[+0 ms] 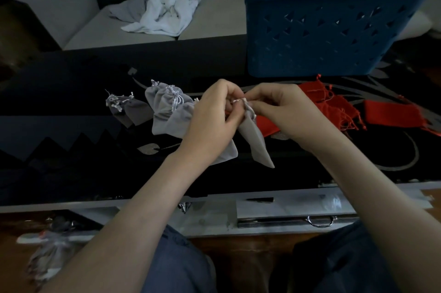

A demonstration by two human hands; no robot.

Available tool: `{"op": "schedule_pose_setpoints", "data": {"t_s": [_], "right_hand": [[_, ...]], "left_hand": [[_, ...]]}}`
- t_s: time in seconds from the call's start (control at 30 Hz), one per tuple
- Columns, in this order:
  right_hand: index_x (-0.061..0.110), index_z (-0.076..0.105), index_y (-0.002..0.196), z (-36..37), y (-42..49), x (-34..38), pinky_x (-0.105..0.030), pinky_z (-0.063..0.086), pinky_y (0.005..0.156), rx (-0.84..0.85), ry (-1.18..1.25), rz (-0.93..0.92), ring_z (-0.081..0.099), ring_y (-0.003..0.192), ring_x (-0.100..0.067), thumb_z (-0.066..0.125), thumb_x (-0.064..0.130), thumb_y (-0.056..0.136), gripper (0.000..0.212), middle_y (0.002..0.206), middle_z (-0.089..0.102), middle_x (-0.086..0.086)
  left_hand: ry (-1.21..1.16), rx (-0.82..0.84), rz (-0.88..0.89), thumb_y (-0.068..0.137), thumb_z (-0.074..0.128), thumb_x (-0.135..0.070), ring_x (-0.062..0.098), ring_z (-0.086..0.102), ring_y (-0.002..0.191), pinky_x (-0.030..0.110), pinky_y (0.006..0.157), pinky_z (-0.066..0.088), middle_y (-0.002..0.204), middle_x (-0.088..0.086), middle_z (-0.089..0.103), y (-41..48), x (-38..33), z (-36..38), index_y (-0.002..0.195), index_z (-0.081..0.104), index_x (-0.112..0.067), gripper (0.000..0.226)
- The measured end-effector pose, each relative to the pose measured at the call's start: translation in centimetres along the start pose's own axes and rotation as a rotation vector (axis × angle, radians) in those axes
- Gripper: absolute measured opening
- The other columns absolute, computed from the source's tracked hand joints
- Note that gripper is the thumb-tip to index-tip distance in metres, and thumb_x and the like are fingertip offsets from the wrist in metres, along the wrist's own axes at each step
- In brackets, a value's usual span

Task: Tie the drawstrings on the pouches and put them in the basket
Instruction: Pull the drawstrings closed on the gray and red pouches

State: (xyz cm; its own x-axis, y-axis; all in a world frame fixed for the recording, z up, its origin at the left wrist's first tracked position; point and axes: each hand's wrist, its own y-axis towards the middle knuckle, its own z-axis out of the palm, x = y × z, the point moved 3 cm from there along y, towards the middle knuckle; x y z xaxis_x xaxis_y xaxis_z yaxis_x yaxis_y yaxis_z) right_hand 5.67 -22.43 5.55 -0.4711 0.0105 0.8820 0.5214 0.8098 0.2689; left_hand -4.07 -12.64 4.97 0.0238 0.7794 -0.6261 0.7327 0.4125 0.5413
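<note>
Both hands are up over the dark surface (pixel 71 102), close together. The left hand (pixel 210 123) and the right hand (pixel 286 111) meet at the top of one grey pouch (pixel 256 140). The left fingers (pixel 226 89) are curled tight and pinch the white string (pixel 238 101) at the pouch's neck. The right fingers (pixel 260 96) are curled too and pinch the neck from the other side. The tips of both hands almost touch there.

The rest of the grey pouch hangs down below the fingers, between the two wrists, with its bottom corner pointing at the surface.

A heap of light grey pouches (pixel 167 111) lies on the surface just beside the left hand, partly under it. Some darker grey pouches (pixel 128 111) lie further left. Red pouches (pixel 334 106) lie on the right, partly behind the right hand.

The blue basket (pixel 322 30) stands at the far side of the surface, behind the red pouches, well apart from the hands. A white cloth (pixel 164 11) lies crumpled on the sofa (pixel 214 23) behind.
</note>
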Motion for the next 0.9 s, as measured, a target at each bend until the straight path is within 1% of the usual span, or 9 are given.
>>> {"op": "schedule_pose_setpoints", "data": {"t_s": [0.1, 0.17, 0.3, 0.43, 0.5, 0.6, 0.77, 0.87, 0.9], "right_hand": [[0.008, 0.070, 0.097, -0.09, -0.11, 0.02, -0.011, 0.047, 0.072, -0.007, -0.016, -0.018, 0.061, 0.074, 0.005, 0.060, 0.003, 0.089, 0.014, 0.081, 0.068, 0.006], [0.012, 0.069, 0.100, -0.14, -0.23, -0.02, -0.016, 0.049, 0.073, -0.028, -0.036, -0.025, 0.061, 0.074, -0.002, 0.058, 0.003, 0.089, 0.018, 0.082, 0.068, 0.002], [0.013, 0.068, 0.101, -0.02, -0.44, -0.19, -0.016, 0.049, 0.075, -0.055, -0.047, -0.039, 0.064, 0.082, -0.007, 0.054, 0.003, 0.092, 0.020, 0.088, 0.069, 0.002], [0.008, 0.067, 0.096, 0.12, -0.53, -0.26, -0.011, 0.046, 0.064, -0.117, -0.087, -0.059, 0.063, 0.069, -0.007, 0.055, 0.005, 0.092, 0.013, 0.080, 0.068, -0.002], [0.008, 0.067, 0.096, 0.14, -0.55, -0.27, -0.010, 0.044, 0.060, -0.151, -0.133, -0.074, 0.060, 0.064, -0.004, 0.056, 0.006, 0.091, 0.012, 0.074, 0.066, -0.001], [0.010, 0.065, 0.093, 0.30, -0.66, -0.34, -0.010, 0.041, 0.056, -0.205, -0.179, -0.072, 0.057, 0.060, -0.001, 0.057, 0.009, 0.091, 0.009, 0.068, 0.062, 0.006], [0.010, 0.063, 0.094, 0.52, -0.80, -0.23, -0.018, 0.044, 0.046, -0.236, -0.163, -0.065, 0.059, 0.054, -0.009, 0.056, 0.013, 0.093, 0.008, 0.074, 0.064, 0.001], [0.015, 0.060, 0.094, 0.59, -0.82, -0.23, -0.020, 0.041, 0.039, -0.197, -0.066, -0.006, 0.056, 0.044, -0.010, 0.054, 0.016, 0.094, 0.006, 0.074, 0.063, -0.003], [0.018, 0.059, 0.097, 0.65, -0.80, -0.27, -0.025, 0.041, 0.037, -0.173, -0.020, 0.019, 0.056, 0.044, -0.017, 0.054, 0.016, 0.095, 0.006, 0.072, 0.061, -0.003]], "left_hand": [[0.022, -0.010, 0.032, 0.090, 0.056, -0.005, 0.000, 0.046, 0.069, 0.008, 0.067, 0.037, 0.075, -0.014, 0.046, 0.01, -0.23, 0.22, 0.090, 0.050, -0.018, 0.014], [0.041, -0.020, 0.068, 0.090, 0.054, -0.004, 0.000, 0.045, 0.071, 0.007, 0.070, 0.036, 0.078, -0.017, 0.043, 0.08, -0.45, 0.34, 0.091, 0.051, -0.014, 0.011], [0.050, -0.018, 0.085, 0.092, 0.052, -0.005, 0.000, 0.045, 0.074, 0.006, 0.071, 0.035, 0.082, -0.019, 0.042, 0.27, -0.47, 0.47, 0.093, 0.052, -0.011, 0.007], [0.023, -0.016, 0.041, 0.093, 0.055, -0.008, 0.000, 0.048, 0.074, 0.004, 0.069, 0.036, 0.082, -0.016, 0.047, 0.19, -0.53, 0.36, 0.093, 0.048, -0.020, 0.014], [0.005, -0.027, 0.020, 0.093, 0.057, -0.009, 0.002, 0.051, 0.071, 0.006, 0.066, 0.038, 0.082, -0.010, 0.054, 0.25, -0.53, 0.32, 0.092, 0.051, -0.020, 0.012], [-0.029, -0.043, -0.003, 0.092, 0.059, -0.011, 0.008, 0.057, 0.075, 0.010, 0.065, 0.043, 0.084, 0.000, 0.062, 0.29, -0.37, 0.30, 0.093, 0.059, -0.014, 0.004], [-0.035, -0.063, -0.014, 0.091, 0.061, -0.011, 0.009, 0.057, 0.074, 0.012, 0.065, 0.045, 0.084, 0.002, 0.063, 0.41, -0.24, 0.33, 0.093, 0.061, -0.013, 0.003], [-0.039, -0.060, -0.025, 0.090, 0.060, -0.010, 0.009, 0.056, 0.074, 0.010, 0.064, 0.042, 0.084, 0.001, 0.062, 0.42, -0.09, 0.23, 0.091, 0.057, -0.018, 0.009], [-0.038, -0.061, -0.022, 0.090, 0.060, -0.009, 0.009, 0.055, 0.074, 0.010, 0.065, 0.042, 0.084, 0.001, 0.061, 0.41, -0.07, 0.17, 0.091, 0.055, -0.019, 0.012]]}}
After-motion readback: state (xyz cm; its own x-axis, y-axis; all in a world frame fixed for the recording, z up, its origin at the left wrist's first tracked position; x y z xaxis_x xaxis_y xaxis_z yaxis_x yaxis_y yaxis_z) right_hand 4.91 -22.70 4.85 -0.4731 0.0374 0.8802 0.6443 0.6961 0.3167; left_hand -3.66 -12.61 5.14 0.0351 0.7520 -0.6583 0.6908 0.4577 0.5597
